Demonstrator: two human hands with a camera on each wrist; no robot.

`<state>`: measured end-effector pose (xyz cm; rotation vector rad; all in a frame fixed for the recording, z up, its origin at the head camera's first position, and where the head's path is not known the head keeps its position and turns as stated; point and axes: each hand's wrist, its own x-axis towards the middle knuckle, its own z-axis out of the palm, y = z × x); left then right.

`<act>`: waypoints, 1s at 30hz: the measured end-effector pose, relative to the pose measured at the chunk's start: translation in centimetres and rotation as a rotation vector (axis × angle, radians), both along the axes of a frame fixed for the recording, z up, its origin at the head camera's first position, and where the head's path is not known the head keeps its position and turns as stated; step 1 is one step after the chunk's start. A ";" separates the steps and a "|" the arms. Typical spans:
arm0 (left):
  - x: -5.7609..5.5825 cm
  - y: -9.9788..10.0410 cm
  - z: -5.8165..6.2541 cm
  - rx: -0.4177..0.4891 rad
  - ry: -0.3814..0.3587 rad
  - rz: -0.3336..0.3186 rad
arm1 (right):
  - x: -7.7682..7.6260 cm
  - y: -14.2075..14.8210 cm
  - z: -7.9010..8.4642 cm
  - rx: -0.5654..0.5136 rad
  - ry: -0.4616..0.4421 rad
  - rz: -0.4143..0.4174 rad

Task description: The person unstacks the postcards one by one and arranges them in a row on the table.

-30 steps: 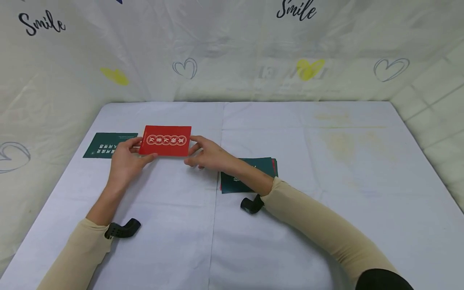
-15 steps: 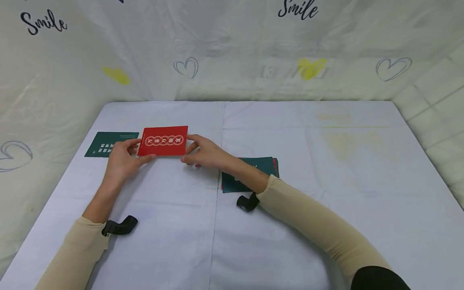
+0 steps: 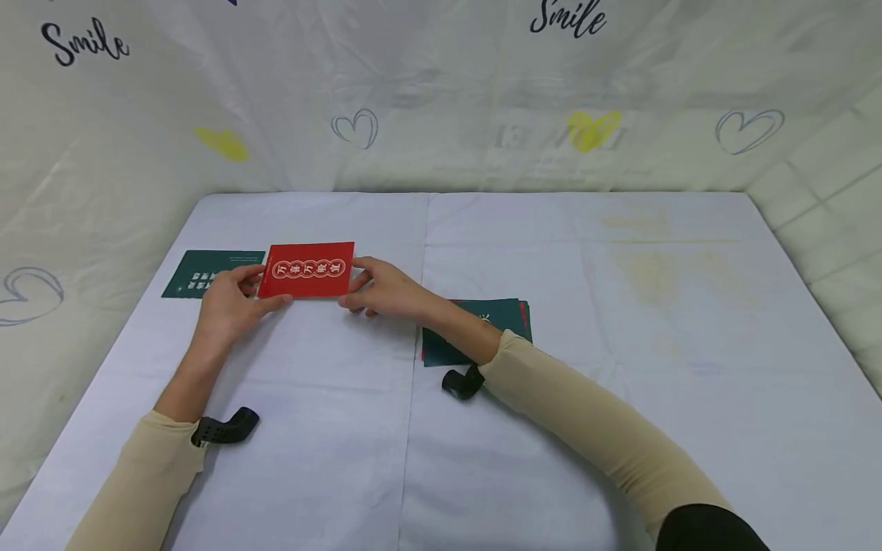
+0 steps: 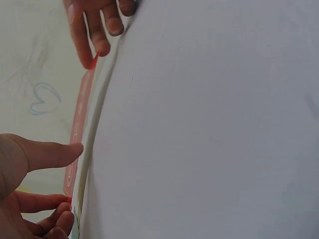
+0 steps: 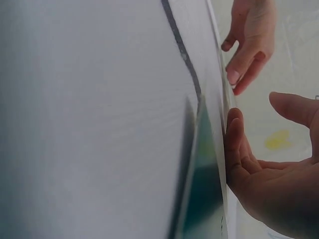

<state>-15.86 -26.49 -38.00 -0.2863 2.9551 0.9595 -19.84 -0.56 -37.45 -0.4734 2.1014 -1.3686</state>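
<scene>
A flat red envelope (image 3: 306, 270) with white-ringed characters lies at the far left part of the table. My left hand (image 3: 227, 306) pinches its left end, thumb over the lower edge and fingers at the side. At the opposite end my right hand (image 3: 386, 289) holds the right edge with its fingertips; a red corner shows between them in the left wrist view. A green envelope (image 3: 207, 264) with white characters lies just left, partly behind the left hand. Under the right forearm sits a small stack of green envelopes (image 3: 499, 314) with red edges showing.
A white cloth covers the table (image 3: 620, 428). Behind it hangs a pale curtain (image 3: 468, 92) printed with hearts and "Smile". A black wrist camera (image 3: 230, 426) sits on the left wrist, and another camera (image 3: 462, 383) on the right.
Both hands have slid slightly left with the red envelope, bringing it closer beside the green one. The envelope has also come down a little. The stack stays where it was.
</scene>
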 end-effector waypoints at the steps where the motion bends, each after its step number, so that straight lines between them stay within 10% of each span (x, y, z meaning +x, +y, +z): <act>1: 0.0 0.0 0.0 -0.002 -0.001 -0.001 | -0.1 0.0 0.0 -0.002 -0.003 0.002; 30: -0.4 -0.2 -0.3 -0.024 0.008 -0.014 | -1.3 -0.9 -0.3 0.030 -0.031 0.005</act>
